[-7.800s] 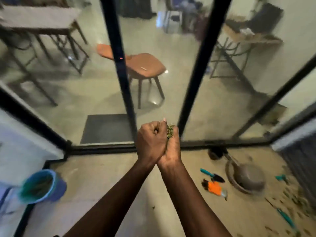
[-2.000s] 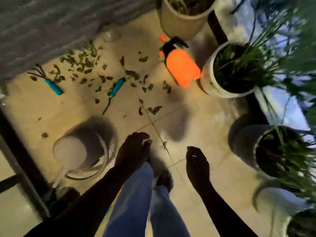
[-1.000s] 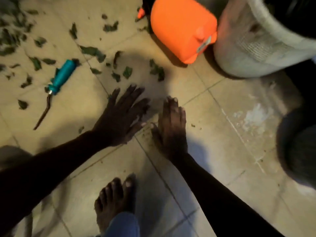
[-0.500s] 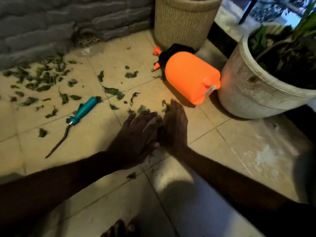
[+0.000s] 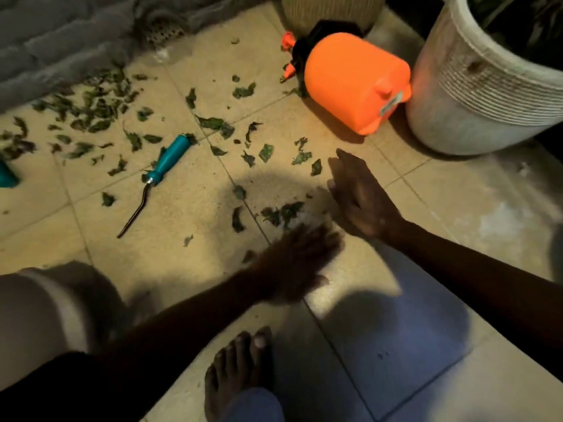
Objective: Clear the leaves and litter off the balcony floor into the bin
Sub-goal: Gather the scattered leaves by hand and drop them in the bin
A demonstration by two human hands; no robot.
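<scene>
Dry green leaves (image 5: 281, 213) lie scattered over the beige tiled balcony floor (image 5: 170, 214), thickest along the grey wall at the upper left (image 5: 91, 108). My left hand (image 5: 300, 260) hovers low over the tiles just below a small clump of leaves, blurred, palm down, fingers apart. My right hand (image 5: 361, 194) is flat near the floor to the right of that clump, fingers stretched towards the far leaves. Neither hand holds anything. The bin is out of view.
An orange sprayer bottle (image 5: 355, 83) lies on its side beside a white ribbed planter (image 5: 475, 95). A teal-handled garden tool (image 5: 158, 175) lies among the leaves. A woven pot (image 5: 332, 10) stands at the back. A pale round pot (image 5: 39, 309) sits at the left. My bare foot (image 5: 237, 370) is below.
My hands have pulled apart and back towards me, leaving a small clump of leaves between them. The left hand has moved down and is blurred.
</scene>
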